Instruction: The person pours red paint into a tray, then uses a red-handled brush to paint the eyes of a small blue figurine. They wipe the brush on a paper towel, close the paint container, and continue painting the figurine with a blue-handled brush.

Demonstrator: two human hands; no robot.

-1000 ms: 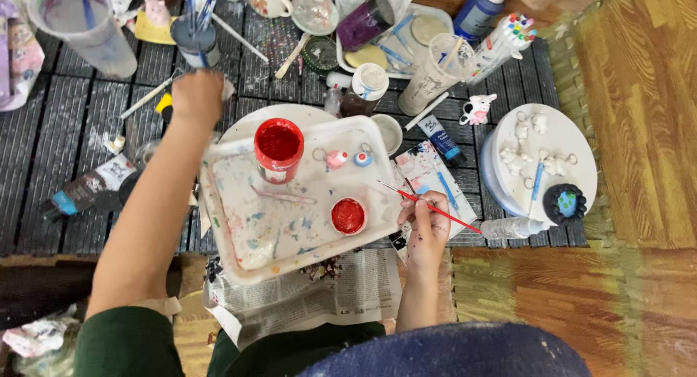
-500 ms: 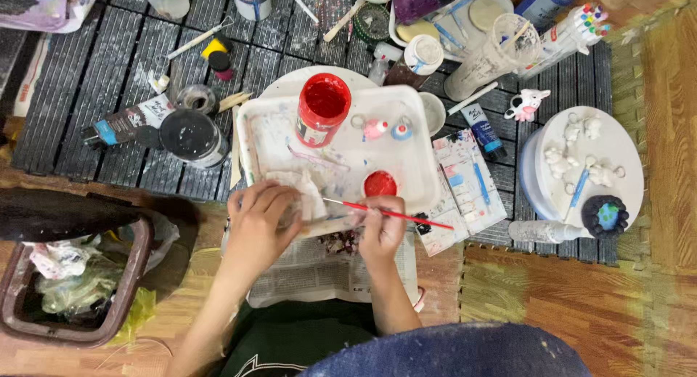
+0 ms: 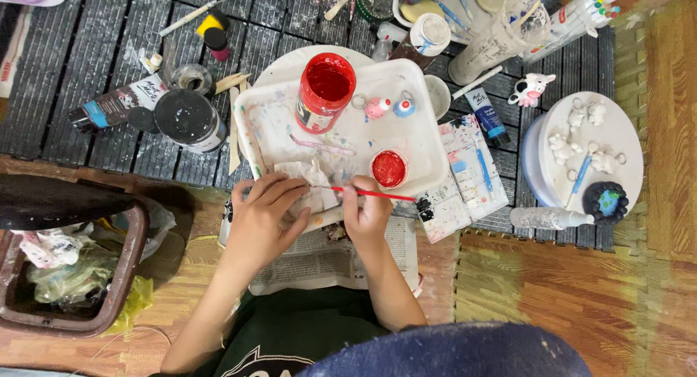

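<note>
At far left, low in the head view, a brown bin point(image 3: 109, 304) holds crumpled plastic and paper, a dark lid point(image 3: 58, 201) lying across its top edge. Above it, on the grey slatted mat point(image 3: 65, 65), a dark paint tube point(image 3: 116, 104) lies beside a black-topped jar point(image 3: 187, 119).

Next right: left hand point(image 3: 265, 213), fingers spread and flat, pressing on a crumpled, paint-stained paper towel point(image 3: 308, 184) at the near edge of the white tray point(image 3: 421, 141). Nothing pinched; palm down, fingertips on the paper.

Just beside it: right hand point(image 3: 367, 213), fingers pressed together around a red-handled brush point(image 3: 377, 194). Brush lies nearly level, handle running right past the knuckles, tip end at the paper towel between the two hands. Hands close together, not touching as far as can be told.

On the tray: open jar of red paint point(image 3: 325, 90) at the back, small red lid point(image 3: 389, 168) just above the brush handle, two small painted figurines point(image 3: 388, 106), pink and blue, side by side near the jar. Folded newspaper point(image 3: 334, 257) lies under the tray's near edge and under both wrists.

Right of the tray: stained paper palette point(image 3: 472, 177), blue paint tube point(image 3: 488, 117), small cow figurine point(image 3: 531, 88). Far right: round white board point(image 3: 617, 141) carrying unpainted white figurines and one dark round piece point(image 3: 606, 201); a clear bottle point(image 3: 548, 218) lies on its side beside it.
</note>
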